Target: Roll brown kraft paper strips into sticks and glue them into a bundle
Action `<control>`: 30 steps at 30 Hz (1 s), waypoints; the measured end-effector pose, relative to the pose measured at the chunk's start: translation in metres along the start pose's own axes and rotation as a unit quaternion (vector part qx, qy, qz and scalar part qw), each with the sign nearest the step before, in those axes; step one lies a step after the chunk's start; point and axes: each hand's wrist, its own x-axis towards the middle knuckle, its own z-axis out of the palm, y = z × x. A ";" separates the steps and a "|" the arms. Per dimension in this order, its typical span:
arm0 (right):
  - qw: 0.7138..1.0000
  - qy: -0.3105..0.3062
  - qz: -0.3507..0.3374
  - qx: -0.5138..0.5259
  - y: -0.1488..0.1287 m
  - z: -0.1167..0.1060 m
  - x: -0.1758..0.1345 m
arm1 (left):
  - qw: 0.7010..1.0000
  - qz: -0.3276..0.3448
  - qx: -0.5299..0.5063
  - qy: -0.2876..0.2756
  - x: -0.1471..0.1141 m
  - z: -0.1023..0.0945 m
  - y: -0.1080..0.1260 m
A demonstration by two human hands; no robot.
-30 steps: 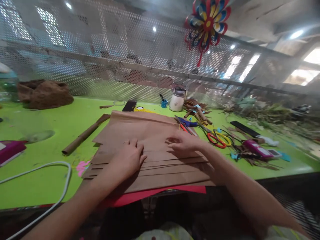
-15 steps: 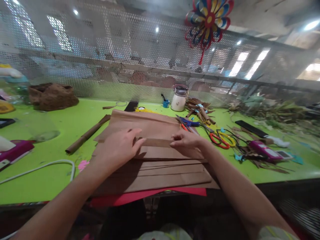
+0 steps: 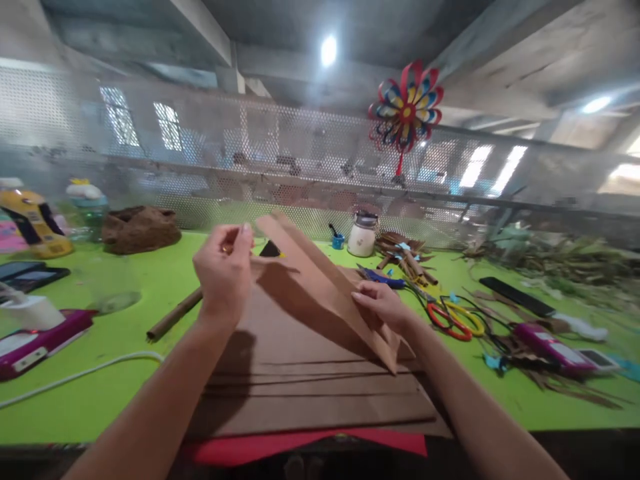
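My right hand [image 3: 383,303] pinches the right part of a folded sheet of brown kraft paper [image 3: 320,267]. That sheet is lifted at a slant, its far left end raised. Close to this raised end is my left hand [image 3: 223,270], its fingers curled and thumb and forefinger together; a small gap shows between them and the sheet. Whether anything lies inside those fingers is hidden. Underneath, a stack of brown paper sheets [image 3: 300,407] covers the table's front, with red paper [image 3: 240,450] sticking out below it.
Blue-handled scissors [image 3: 385,279], red and yellow scissors [image 3: 453,321] and a purple power strip [image 3: 550,347] lie on the right. A brown paper roll [image 3: 173,319] is at left. Behind stand a white jar [image 3: 362,237] and a perforated screen [image 3: 300,160]. A white cable [image 3: 95,370] crosses the left.
The folded sheet has come up off the stack into a slant. My left hand has risen and turned upright, its fingers closing. The view has tilted upward.
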 end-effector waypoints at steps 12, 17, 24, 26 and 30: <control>0.988 0.070 0.038 0.130 -0.012 0.036 -0.009 | 0.801 -0.368 -0.375 -0.286 -0.058 0.070 -0.005; 0.994 0.062 0.003 0.087 -0.020 0.037 -0.016 | 0.760 -0.420 -0.421 -0.264 -0.055 0.066 -0.024; 0.995 -0.072 -0.070 0.031 -0.017 0.030 -0.021 | 0.731 -0.462 -0.420 -0.276 -0.062 0.066 -0.042; 0.990 -0.129 -0.058 0.006 -0.022 0.032 -0.025 | 0.738 -0.457 -0.417 -0.270 -0.062 0.066 -0.041; 0.986 -0.162 -0.030 0.000 -0.026 0.037 -0.029 | 0.738 -0.440 -0.427 -0.283 -0.062 0.063 -0.037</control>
